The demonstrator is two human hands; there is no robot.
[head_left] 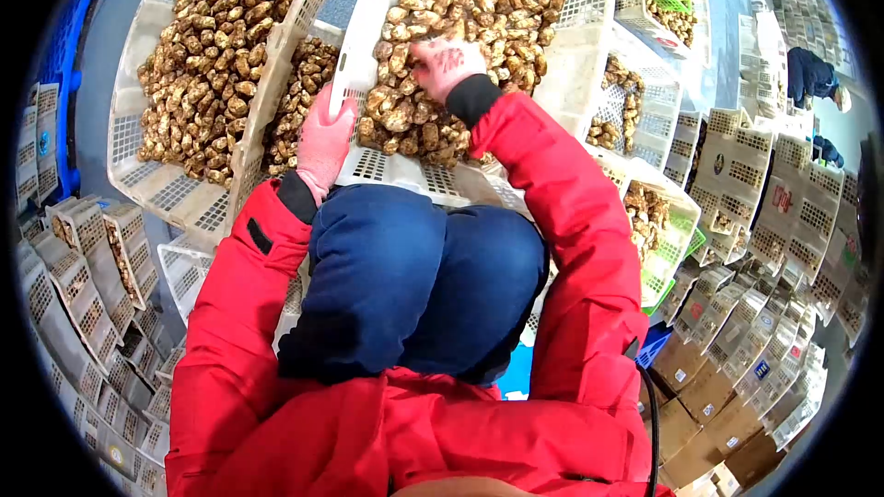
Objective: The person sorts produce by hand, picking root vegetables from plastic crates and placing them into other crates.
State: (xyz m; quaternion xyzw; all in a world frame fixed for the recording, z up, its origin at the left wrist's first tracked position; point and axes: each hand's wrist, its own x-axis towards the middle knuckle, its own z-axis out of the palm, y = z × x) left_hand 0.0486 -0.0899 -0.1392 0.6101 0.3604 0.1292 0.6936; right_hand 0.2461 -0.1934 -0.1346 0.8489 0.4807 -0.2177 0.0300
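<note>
A white perforated plastic crate (pixel 573 83) stands tilted in front of my knees, with a heap of knobbly brown-and-cream tubers (pixel 516 18) in it. My right hand (pixel 448 64), in a pink glove with dark marks on its back, reaches into the heap. Its fingers are bent down among the tubers, and what they hold, if anything, is hidden. My left hand (pixel 324 143), also in a pink glove, is at the near left corner of the same crate, its thumb and fingers closed around the side rim.
Left of it, another white crate (pixel 170 193) holds more tubers (pixel 207 64), with a further tuber-filled crate partly hidden between. Crates with tubers (pixel 647 212) line the right side. Stacked crates (pixel 74 285) and cardboard boxes (pixel 704 396) surround me. Another person (pixel 810 78) bends at far right.
</note>
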